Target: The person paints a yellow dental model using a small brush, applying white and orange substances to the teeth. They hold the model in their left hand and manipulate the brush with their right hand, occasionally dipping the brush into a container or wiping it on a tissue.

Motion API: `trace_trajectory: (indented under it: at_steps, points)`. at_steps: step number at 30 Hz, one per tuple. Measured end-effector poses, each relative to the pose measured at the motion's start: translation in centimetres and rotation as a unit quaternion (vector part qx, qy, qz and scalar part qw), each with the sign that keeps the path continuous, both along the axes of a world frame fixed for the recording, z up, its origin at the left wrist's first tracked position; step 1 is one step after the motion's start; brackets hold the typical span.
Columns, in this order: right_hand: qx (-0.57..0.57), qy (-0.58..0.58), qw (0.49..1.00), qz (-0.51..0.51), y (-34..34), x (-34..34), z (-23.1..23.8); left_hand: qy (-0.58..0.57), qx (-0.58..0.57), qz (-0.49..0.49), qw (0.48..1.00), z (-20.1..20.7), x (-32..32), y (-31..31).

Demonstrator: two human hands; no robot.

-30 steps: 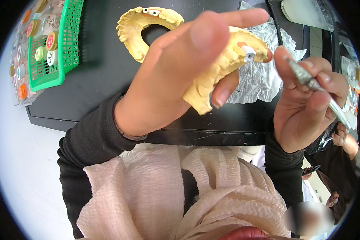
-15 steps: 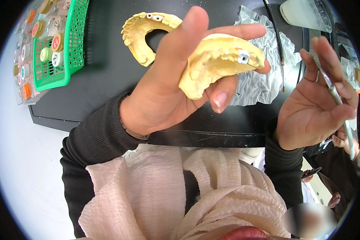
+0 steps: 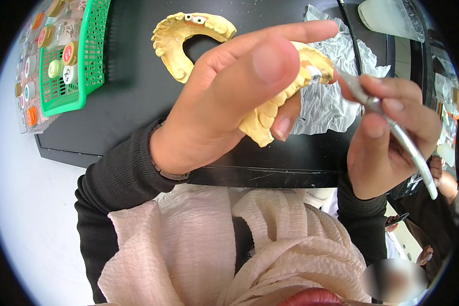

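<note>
My left hand (image 3: pixel 209 104) grips a yellow plaster dental cast (image 3: pixel 269 113), its thumb hiding part of the tooth row. One tooth (image 3: pixel 313 72) on the cast's right side is white and grey. Close by on the right, my right hand (image 3: pixel 387 148) holds a slim silver dental hand instrument (image 3: pixel 406 138) between thumb and fingers. The instrument's upper end points toward the white tooth; whether it touches the cast I cannot tell. Behind my left hand a second yellow dental cast (image 3: pixel 174 56), horseshoe-shaped with two white ring-like teeth, lies on the black table (image 3: pixel 117 109).
Crumpled whitish paper (image 3: pixel 331 109) lies beyond the held cast, with a dark thin-handled brush (image 3: pixel 353 38) across it. A translucent cup (image 3: pixel 387 20) stands at the far right. A green basket (image 3: pixel 94 56) of small capped jars sits at the left. Other people's hands (image 3: pixel 446 183) appear at the right edge.
My right hand has come left to the cast, turning the instrument and closing its fingers round it. My left hand has tilted the cast, so its tooth row now shows more.
</note>
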State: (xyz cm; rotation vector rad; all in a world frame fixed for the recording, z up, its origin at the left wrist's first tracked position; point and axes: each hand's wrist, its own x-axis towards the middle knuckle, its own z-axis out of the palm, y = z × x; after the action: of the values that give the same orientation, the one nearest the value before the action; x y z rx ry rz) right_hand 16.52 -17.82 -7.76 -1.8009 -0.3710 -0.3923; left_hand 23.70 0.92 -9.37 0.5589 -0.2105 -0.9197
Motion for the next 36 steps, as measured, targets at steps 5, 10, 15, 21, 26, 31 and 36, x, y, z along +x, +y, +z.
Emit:
trace_trajectory:
  at_steps: [5,10,15,21,26,31,36]
  points:
    - [-0.083,-0.011,0.993,0.087,0.6,0.7,1.1,0.021,0.078,-0.023,0.997,1.2,0.2,0.4]
    - [-0.112,-0.026,0.991,0.065,1.0,0.4,1.3,-0.016,0.131,-0.029,0.991,2.1,0.2,0.4]
    - [-0.127,-0.031,0.990,0.053,0.9,0.2,1.4,-0.037,0.167,-0.031,0.985,2.5,0.4,0.2]
    - [-0.145,-0.027,0.988,0.047,0.9,0.2,1.5,-0.061,0.153,-0.006,0.986,1.5,0.2,0.0]
    - [-0.148,-0.029,0.987,0.059,0.8,0.3,1.4,-0.079,0.133,0.019,0.988,0.8,-0.1,-0.2]
    - [-0.157,-0.013,0.986,0.058,0.8,0.3,1.7,-0.096,0.114,0.049,0.988,-0.1,-0.4,-0.5]
    - [-0.031,-0.034,0.998,0.050,-1.0,-0.4,-0.9,-0.108,0.102,0.064,0.987,-0.3,-0.6,-0.7]
